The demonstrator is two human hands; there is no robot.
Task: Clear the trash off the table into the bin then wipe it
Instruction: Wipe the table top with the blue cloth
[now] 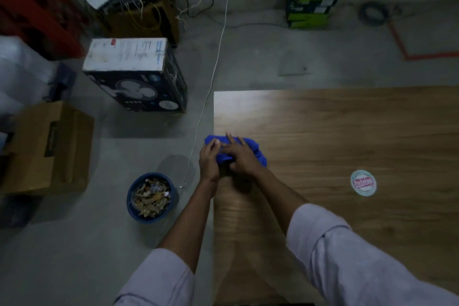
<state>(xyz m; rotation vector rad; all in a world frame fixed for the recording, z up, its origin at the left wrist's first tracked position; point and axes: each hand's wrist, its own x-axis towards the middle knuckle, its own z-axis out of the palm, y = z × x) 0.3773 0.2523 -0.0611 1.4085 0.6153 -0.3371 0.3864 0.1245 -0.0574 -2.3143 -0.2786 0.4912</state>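
- Where the wooden table (347, 131) ends at its left edge, the blue cloth (257, 151) sits bunched, its left end lapping just past that edge, short of the table's far left corner.
- From the cloth rightward, a broad stretch of wood grain runs across the table; only a round printed sticker (363, 183) lies on it, well apart from the cloth.
- On the floor left of the table stands a blue bin (129, 196) holding crumpled yellowish scraps (151, 197), near the table's left edge.
- A white cable (213, 69) trails along the floor just beside that edge, between table and bin.
- Farther left of the table stand a fan box (139, 82) and a brown carton (47, 146).
- Both forearms reach forward along the table's left edge, pale sleeves rolled up.
- The left hand (210, 159) hangs at the edge, fingers bent over the cloth's left end and holding it.
- The right hand (242, 156) lies on top of the cloth, fingers spread flat and pressing down.
- The cloth looks deep blue, soft and folded into thick wrinkles.
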